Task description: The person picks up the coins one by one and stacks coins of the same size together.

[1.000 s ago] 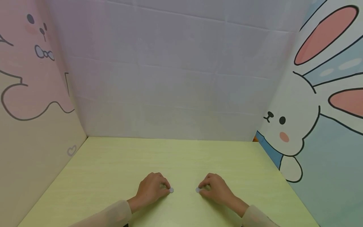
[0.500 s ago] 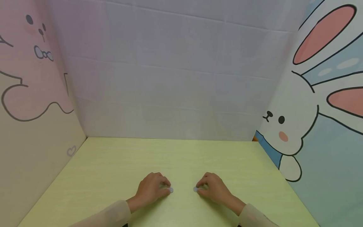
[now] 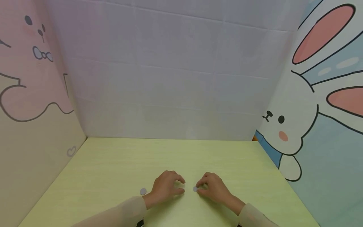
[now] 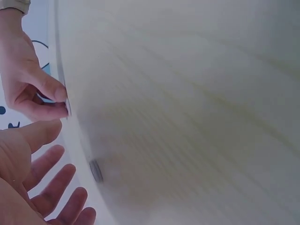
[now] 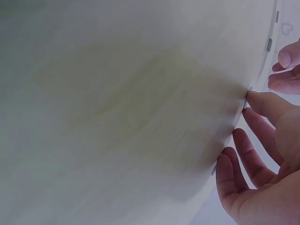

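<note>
In the head view my right hand pinches a small round grey disc between thumb and index finger, at the tabletop. The right wrist view shows the right hand with its fingertips close against the table surface. My left hand holds nothing; its thumb and fingers are spread apart, just left of the right hand's disc. Beside the left fingers in the left wrist view is a short grey disc with a ridged edge. Another grey disc lies left of the left wrist.
The pale yellow table is bounded by a white back wall. Rabbit drawings cover the right-hand panel, and a pink animal figure is on the left panel.
My left hand has let go of its disc and moved right, with its fingers spread wider. A disc now shows behind its wrist. The right hand slid slightly left, still pinching its disc.
</note>
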`<state>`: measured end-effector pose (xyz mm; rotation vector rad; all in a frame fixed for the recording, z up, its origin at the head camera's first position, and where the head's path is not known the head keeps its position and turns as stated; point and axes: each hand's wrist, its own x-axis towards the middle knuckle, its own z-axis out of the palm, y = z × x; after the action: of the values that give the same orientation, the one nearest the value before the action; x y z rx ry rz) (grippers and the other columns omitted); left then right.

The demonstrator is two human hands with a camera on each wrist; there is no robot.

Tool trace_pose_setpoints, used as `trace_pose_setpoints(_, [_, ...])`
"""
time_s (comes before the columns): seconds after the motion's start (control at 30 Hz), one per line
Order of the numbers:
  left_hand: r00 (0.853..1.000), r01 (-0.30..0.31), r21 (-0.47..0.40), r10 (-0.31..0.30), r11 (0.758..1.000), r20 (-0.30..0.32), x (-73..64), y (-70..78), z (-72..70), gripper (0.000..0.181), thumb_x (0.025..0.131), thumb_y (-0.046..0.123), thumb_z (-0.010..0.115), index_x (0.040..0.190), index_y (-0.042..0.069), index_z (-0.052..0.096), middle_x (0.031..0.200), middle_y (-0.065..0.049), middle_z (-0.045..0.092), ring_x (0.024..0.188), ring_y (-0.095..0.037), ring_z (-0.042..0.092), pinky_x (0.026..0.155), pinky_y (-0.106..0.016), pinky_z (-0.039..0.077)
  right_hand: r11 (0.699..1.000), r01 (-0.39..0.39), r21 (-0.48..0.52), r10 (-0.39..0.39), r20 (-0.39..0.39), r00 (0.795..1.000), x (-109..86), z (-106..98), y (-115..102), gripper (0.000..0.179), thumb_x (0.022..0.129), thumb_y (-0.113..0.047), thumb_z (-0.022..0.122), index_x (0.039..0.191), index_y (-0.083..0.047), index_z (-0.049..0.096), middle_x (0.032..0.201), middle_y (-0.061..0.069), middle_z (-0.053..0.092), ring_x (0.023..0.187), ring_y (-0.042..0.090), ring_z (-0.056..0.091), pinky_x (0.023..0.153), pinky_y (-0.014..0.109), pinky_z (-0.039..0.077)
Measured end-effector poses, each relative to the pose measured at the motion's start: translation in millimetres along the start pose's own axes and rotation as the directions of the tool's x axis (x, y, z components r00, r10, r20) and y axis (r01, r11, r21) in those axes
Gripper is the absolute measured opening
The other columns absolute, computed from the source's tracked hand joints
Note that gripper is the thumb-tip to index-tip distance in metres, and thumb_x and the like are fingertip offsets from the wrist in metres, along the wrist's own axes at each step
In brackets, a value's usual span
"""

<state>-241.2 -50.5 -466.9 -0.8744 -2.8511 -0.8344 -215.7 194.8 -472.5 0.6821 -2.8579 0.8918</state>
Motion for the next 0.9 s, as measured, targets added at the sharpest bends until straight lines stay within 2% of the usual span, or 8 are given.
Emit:
trace_pose_setpoints(0.23, [1.0,0.004,0.0,-0.004,1.0,0.006,10.5,15.2,15.1,0.019,0.073,0.034,0.084,0.091,0.028,0.078,0.093,0.013,0.067,0.088,-0.012,0.057,0.064,-0.026,0.046,0.999,-0.017,-0.032,0.016,-0.013,1.0,1.2,0.3,-1.1,0.008,0.082,-0.022,0.08,0.089,-0.019,0.079,0.085,-0.008,0.065,0.078,0.009,0.055,0.069,0.024,0.044])
trace_pose_setpoints(0.47, [1.0,-0.006,0.013,0.006,1.0,0.006,16.8,27.5,23.5,0.019,0.072,0.03,0.084,0.09,0.025,0.079,0.09,0.01,0.067,0.082,-0.011,0.056,0.066,-0.026,0.045,0.998,-0.039,-0.053,0.038,-0.022,0.999,0.1,-1.3,-2.0,0.009,0.081,-0.022,0.081,0.089,-0.02,0.079,0.086,-0.008,0.064,0.081,0.011,0.056,0.071,0.026,0.045])
trace_pose_setpoints(0.9, [0.999,-0.012,0.047,0.014,0.999,-0.039,21.0,32.4,31.5,0.01,0.073,0.029,0.085,0.082,0.026,0.079,0.085,0.01,0.065,0.076,-0.011,0.051,0.059,-0.023,0.039,0.999,-0.013,-0.03,0.013,-0.021,1.0,1.1,0.4,1.4,0.009,0.081,-0.02,0.081,0.089,-0.019,0.079,0.086,-0.01,0.066,0.081,0.01,0.057,0.072,0.027,0.045])
